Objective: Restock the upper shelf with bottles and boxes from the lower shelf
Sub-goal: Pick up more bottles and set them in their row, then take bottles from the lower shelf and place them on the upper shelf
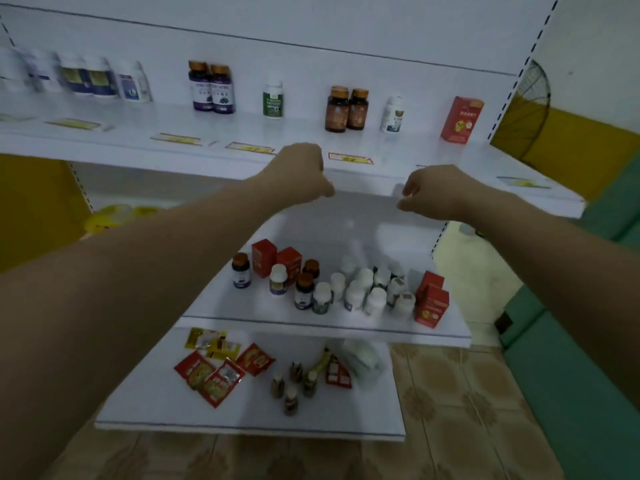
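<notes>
The white upper shelf point(214, 147) carries purple bottles point(211, 86), a green-label bottle point(273, 99), two brown bottles point(346, 109), a white bottle point(393, 114) and a red box point(461, 120). On the lower shelf point(214, 306) stand several white bottles point(363, 289), dark bottles point(304, 291) and red boxes point(431, 299). My left hand point(299, 173) hovers at the upper shelf's front edge, fingers curled, holding nothing. My right hand point(434, 192) is beside it at the same edge, fingers loosely bent and empty.
A bottom shelf point(156, 410) holds red sachets point(211, 372), yellow packets and small brown bottles point(292, 386). Blurred bottles point(86, 76) line the upper shelf's left end. Yellow price labels lie along its front. Tiled floor lies below; a green wall point(588, 358) stands at the right.
</notes>
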### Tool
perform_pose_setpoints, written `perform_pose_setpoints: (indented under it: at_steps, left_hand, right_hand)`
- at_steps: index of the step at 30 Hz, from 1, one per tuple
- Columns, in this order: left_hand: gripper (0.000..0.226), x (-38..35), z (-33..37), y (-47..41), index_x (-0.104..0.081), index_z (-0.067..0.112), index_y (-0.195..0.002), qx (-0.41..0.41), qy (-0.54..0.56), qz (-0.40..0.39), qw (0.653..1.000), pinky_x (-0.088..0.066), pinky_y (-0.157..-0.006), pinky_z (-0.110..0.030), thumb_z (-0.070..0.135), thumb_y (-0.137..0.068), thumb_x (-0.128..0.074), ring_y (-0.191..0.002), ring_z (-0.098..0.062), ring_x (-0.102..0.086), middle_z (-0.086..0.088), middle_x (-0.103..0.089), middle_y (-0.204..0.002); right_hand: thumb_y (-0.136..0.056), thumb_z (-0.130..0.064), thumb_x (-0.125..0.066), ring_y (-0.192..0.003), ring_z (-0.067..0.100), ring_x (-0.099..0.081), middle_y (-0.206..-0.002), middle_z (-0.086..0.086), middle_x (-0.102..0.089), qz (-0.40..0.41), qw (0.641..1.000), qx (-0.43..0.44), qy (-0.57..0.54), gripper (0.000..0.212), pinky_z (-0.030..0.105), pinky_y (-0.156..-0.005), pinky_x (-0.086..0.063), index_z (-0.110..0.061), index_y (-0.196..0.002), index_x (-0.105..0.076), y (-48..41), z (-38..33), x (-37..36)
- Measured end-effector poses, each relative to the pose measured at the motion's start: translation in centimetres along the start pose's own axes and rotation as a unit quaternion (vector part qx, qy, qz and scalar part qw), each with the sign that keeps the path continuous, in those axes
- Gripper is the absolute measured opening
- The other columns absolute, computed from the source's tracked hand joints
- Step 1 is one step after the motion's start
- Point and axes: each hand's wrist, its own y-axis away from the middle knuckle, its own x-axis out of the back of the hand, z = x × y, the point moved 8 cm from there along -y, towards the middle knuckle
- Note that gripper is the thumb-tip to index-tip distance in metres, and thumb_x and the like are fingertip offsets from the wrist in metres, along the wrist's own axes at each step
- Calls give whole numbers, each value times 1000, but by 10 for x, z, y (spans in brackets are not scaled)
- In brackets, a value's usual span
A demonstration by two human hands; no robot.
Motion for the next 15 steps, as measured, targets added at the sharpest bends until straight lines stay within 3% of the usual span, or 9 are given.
perform_pose_setpoints:
  at_steps: [5, 11, 15]
  left_hand:
    - [45, -65, -21, 42, -52, 5, -120, 14, 32, -95, 995, -38, -78, -28, 28, -84, -67, -99, -24, -50, -12, -55, -120]
    - [48, -139, -44, 49, -50, 4, -125, 49, 38, -144, 988, -36, -74, -26, 26, -85, -66, -108, -28, -53, -15, -54, -124]
    - [39, -185, -63, 36, -53, 0, -115, 66, 13, -155, 986, -40, -70, -29, 18, -84, -66, -93, -24, -54, -15, -58, -117]
  right_hand:
    - [-92, -33, -55, -112, 30, -55, -124, 15, -60, -62, 997, -35, -37, 43, 34, -93, -45, -3, -122, -58, 45, -1, -52]
    - [-91, -30, -55, -116, 29, -53, -127, 14, -58, -122, 989, -65, -56, 44, 31, -91, -43, -5, -128, -54, 59, 18, -119]
    - [-91, -24, -55, -112, 30, -55, -124, 16, -59, -159, 983, -59, -62, 39, 32, -91, -45, -4, -124, -56, 48, 28, -165]
